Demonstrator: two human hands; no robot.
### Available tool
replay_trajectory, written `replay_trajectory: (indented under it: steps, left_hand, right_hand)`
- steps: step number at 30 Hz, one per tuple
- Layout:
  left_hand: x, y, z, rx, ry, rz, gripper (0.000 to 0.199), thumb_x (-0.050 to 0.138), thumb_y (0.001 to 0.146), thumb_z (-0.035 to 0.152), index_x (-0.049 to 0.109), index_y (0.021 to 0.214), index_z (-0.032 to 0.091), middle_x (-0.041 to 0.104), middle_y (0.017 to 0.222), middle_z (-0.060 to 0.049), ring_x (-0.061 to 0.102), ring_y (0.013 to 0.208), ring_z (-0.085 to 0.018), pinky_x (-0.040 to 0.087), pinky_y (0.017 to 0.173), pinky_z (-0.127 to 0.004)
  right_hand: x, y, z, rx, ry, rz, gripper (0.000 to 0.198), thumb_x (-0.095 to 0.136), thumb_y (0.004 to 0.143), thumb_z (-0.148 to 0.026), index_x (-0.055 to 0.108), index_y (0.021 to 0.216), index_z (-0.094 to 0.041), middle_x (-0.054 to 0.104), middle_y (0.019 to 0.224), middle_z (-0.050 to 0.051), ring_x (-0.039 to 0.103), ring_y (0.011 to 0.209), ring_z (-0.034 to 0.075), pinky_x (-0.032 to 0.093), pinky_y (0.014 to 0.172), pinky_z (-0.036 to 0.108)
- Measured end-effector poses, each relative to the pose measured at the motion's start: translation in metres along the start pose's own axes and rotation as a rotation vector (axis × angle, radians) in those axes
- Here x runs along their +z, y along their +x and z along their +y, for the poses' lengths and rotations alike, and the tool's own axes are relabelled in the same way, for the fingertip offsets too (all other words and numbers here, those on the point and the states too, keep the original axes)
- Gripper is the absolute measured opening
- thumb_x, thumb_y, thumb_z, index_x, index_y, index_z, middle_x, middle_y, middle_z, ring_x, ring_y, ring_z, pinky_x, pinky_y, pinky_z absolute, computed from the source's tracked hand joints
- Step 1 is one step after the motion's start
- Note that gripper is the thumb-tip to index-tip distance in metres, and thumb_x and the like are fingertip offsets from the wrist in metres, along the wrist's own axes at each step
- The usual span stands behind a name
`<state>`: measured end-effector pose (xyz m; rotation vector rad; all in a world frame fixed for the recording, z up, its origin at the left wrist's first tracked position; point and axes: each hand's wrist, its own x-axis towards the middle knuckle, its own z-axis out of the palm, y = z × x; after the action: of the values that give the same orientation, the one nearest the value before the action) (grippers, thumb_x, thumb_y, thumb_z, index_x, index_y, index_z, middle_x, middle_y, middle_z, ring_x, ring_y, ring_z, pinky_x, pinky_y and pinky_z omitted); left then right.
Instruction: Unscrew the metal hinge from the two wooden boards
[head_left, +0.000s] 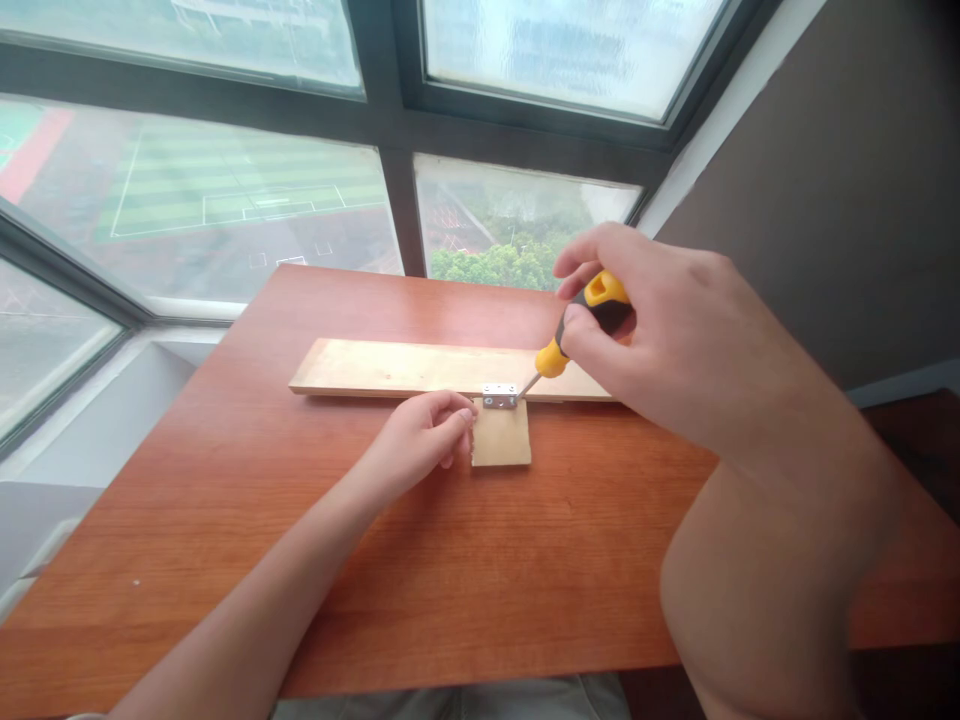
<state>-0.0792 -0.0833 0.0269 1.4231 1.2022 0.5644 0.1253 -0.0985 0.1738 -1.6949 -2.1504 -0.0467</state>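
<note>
While the right hand (660,320) is closed around the yellow-and-black screwdriver handle (589,320), its thin steel shaft slants down-left to the small silver metal hinge (500,396); the tip itself is too small to make out where it meets the hinge. The left hand (424,435), fingers curled loosely, presses its fingertips against the left edge of the small square pale wooden piece (502,438) just below the hinge, gripping nothing else. The hinge sits on the seam where this square butts against the near edge of the long pale wooden board (405,366), which runs left and right of the hinge. The right hand covers the board's right end and most of the handle. Left of the hinge and toward the viewer, the reddish-brown wooden worktop (450,580) lies bare up to its near edge; beyond the board a narrow strip is left before the far edge under the dark-framed window (390,160). The right forearm hides the worktop's right side, and a brown wall (840,180) closes in behind it.
</note>
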Motion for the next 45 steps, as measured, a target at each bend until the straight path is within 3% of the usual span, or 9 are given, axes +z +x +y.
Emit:
replay_trajectory:
  steps: [6, 14, 19, 29, 35, 39, 45]
  left_hand:
    - [-0.0009, -0.006, 0.0109, -0.204, -0.387, -0.096, 0.037, 0.061, 0.085, 0.036, 0.058, 0.113, 0.012, 0.063, 0.067, -0.003, 0.043, 0.047, -0.006, 0.023, 0.043, -0.017]
    - [-0.0076, -0.0054, 0.0076, -0.252, -0.665, -0.191, 0.032, 0.062, 0.085, 0.031, 0.061, 0.112, 0.012, 0.062, 0.071, -0.004, 0.039, 0.047, -0.004, 0.014, 0.038, -0.014]
    - [-0.0076, -0.004, 0.0056, -0.274, -0.709, -0.198, 0.031, 0.062, 0.085, 0.03, 0.064, 0.11, 0.012, 0.058, 0.069, -0.002, 0.038, 0.047, -0.003, 0.015, 0.036, -0.013]
    - [-0.0069, -0.0034, 0.005, -0.259, -0.721, -0.19, 0.029, 0.06, 0.086, 0.028, 0.065, 0.108, 0.011, 0.057, 0.068, -0.002, 0.036, 0.046, -0.004, 0.015, 0.036, -0.014]
    - [-0.0069, -0.0031, 0.0056, -0.255, -0.733, -0.198, 0.028, 0.062, 0.085, 0.027, 0.065, 0.107, 0.011, 0.056, 0.067, -0.002, 0.038, 0.047, -0.004, 0.016, 0.036, -0.014]
    - [-0.0068, -0.0034, 0.0058, -0.262, -0.733, -0.193, 0.029, 0.061, 0.085, 0.027, 0.064, 0.108, 0.011, 0.056, 0.068, -0.002, 0.037, 0.048, -0.004, 0.016, 0.036, -0.014]
    - [-0.0059, -0.0037, 0.0067, -0.265, -0.739, -0.185, 0.029, 0.061, 0.085, 0.026, 0.063, 0.109, 0.011, 0.056, 0.068, -0.002, 0.039, 0.048, -0.004, 0.016, 0.036, -0.013]
  right_hand:
    - [-0.0022, -0.0013, -0.0015, -0.055, 0.059, -0.015, 0.024, 0.049, 0.087, -0.028, 0.061, 0.108, -0.029, 0.071, 0.099, 0.002, 0.065, 0.084, 0.024, 0.05, 0.072, 0.038]
    - [-0.0012, -0.0002, -0.0007, -0.035, 0.048, -0.002, 0.023, 0.052, 0.087, -0.032, 0.063, 0.107, -0.029, 0.071, 0.096, 0.001, 0.065, 0.083, 0.025, 0.048, 0.072, 0.039]
    - [0.002, 0.0012, 0.0019, 0.02, -0.031, 0.053, 0.025, 0.048, 0.091, -0.04, 0.064, 0.105, -0.026, 0.07, 0.085, 0.003, 0.063, 0.076, 0.025, 0.04, 0.064, 0.036]
    - [-0.0017, -0.001, -0.003, -0.085, 0.032, 0.035, 0.024, 0.051, 0.086, -0.025, 0.063, 0.106, -0.027, 0.07, 0.093, 0.001, 0.062, 0.075, 0.021, 0.044, 0.065, 0.035]
    - [0.0016, 0.0009, -0.0022, -0.032, 0.001, 0.066, 0.021, 0.048, 0.091, -0.035, 0.064, 0.101, -0.025, 0.067, 0.078, 0.003, 0.058, 0.066, 0.02, 0.039, 0.059, 0.034]
    - [0.0003, 0.0007, -0.0025, -0.066, 0.018, 0.037, 0.019, 0.049, 0.089, -0.027, 0.064, 0.101, -0.025, 0.067, 0.084, 0.001, 0.056, 0.066, 0.018, 0.038, 0.059, 0.034]
    - [0.0015, 0.001, -0.0021, -0.038, -0.02, 0.073, 0.021, 0.049, 0.092, -0.038, 0.064, 0.089, -0.024, 0.066, 0.076, 0.002, 0.055, 0.064, 0.018, 0.037, 0.059, 0.034]
